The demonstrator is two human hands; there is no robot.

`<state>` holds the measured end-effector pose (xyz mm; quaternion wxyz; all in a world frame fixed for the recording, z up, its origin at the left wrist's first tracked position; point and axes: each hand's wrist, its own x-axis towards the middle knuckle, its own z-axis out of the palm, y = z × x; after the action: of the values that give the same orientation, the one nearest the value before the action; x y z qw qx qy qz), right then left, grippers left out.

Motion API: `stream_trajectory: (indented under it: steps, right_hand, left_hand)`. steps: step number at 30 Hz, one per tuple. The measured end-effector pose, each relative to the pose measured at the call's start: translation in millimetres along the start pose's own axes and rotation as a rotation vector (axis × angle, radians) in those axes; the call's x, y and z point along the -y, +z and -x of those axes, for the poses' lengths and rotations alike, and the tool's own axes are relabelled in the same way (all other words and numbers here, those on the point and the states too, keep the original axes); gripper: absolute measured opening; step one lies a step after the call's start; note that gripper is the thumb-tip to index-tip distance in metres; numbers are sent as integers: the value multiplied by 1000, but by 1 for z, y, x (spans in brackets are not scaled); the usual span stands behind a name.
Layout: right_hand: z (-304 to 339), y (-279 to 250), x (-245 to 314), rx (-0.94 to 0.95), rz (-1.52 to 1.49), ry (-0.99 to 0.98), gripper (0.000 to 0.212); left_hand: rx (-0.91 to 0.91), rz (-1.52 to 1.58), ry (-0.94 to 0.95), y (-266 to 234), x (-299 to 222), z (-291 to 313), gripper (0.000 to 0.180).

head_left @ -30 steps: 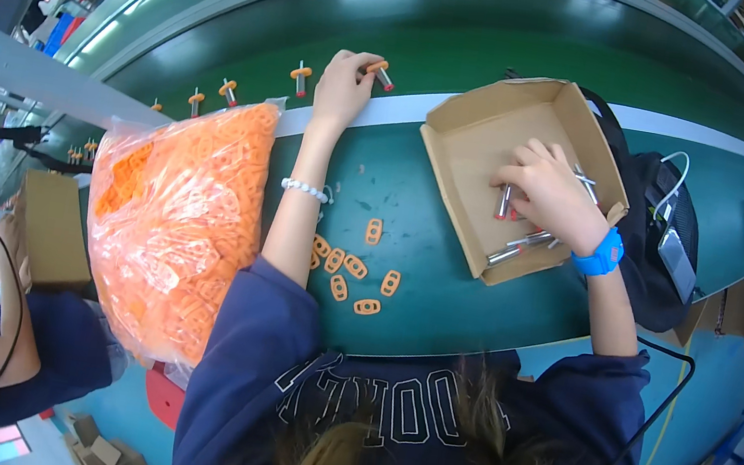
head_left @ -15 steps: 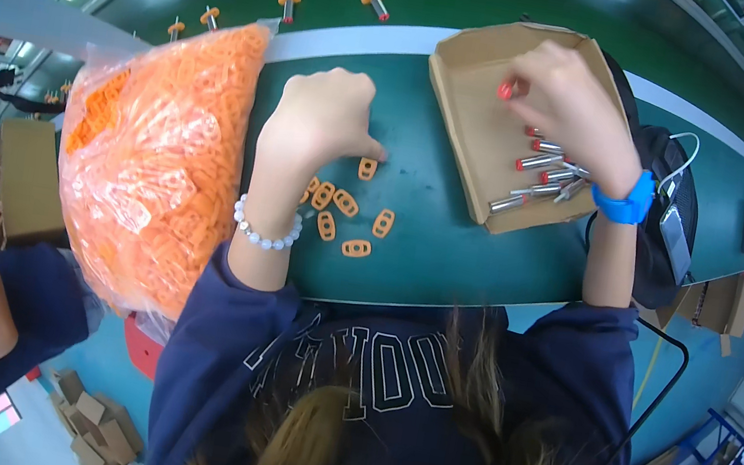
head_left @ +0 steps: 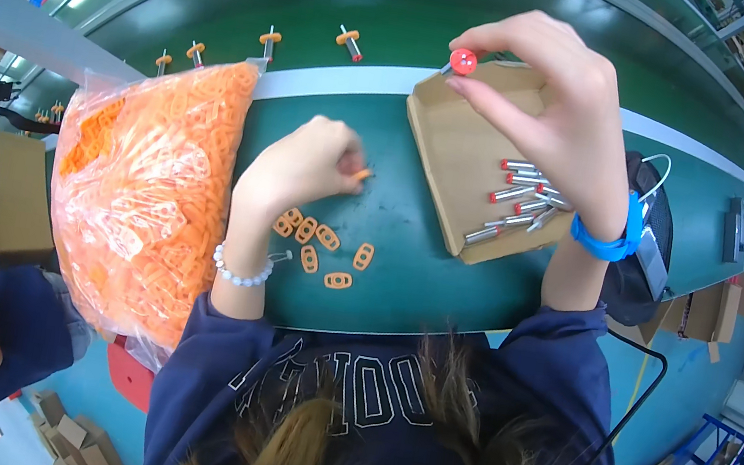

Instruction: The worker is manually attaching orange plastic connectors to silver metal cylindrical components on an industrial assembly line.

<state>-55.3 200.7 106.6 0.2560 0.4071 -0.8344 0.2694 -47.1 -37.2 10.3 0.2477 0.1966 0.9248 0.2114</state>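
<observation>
At your far left is a co-worker in dark blue [head_left: 27, 324], and a bulging clear bag of orange pieces [head_left: 152, 207] stands beside your left hand [head_left: 305, 164], its fingertips closed on one orange piece [head_left: 362, 174] beyond the loose pieces [head_left: 327, 237] on the green table [head_left: 404, 277]. Apart from it, your right hand [head_left: 581, 110] pinches a red-ended rod [head_left: 462, 62] over the cardboard tray's [head_left: 472, 151] far edge, hiding its far right corner, with a black bag [head_left: 634, 308] beyond.

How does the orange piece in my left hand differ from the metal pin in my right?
Colour: the orange piece looks plain orange, while the metal pin is silvery with a red end. Pose: the orange piece is partly hidden by your left hand, while the metal pin turns its red end toward the camera in your right hand. Both are held at the fingertips.
</observation>
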Motion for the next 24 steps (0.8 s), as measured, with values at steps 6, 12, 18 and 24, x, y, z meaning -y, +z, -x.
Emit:
stream_trajectory:
  steps: [6,12,18,24]
  right_hand:
    - [1,-7,8,-254,-125,37,26]
    - [2,0,9,-333,-108,88,27]
    - [-1,20,-1,-328,-170,67,27]
    - [-5,29,0,-347,9,-39,28]
  left_hand:
    - [-607,987,359,-52,-60,-6,24]
    - [-512,1065,395,-67,-63,-10,30]
    - [-378,1115,383,-69,-51,-14,34]
    - [-428,1037,431,-60,-47,-25,33]
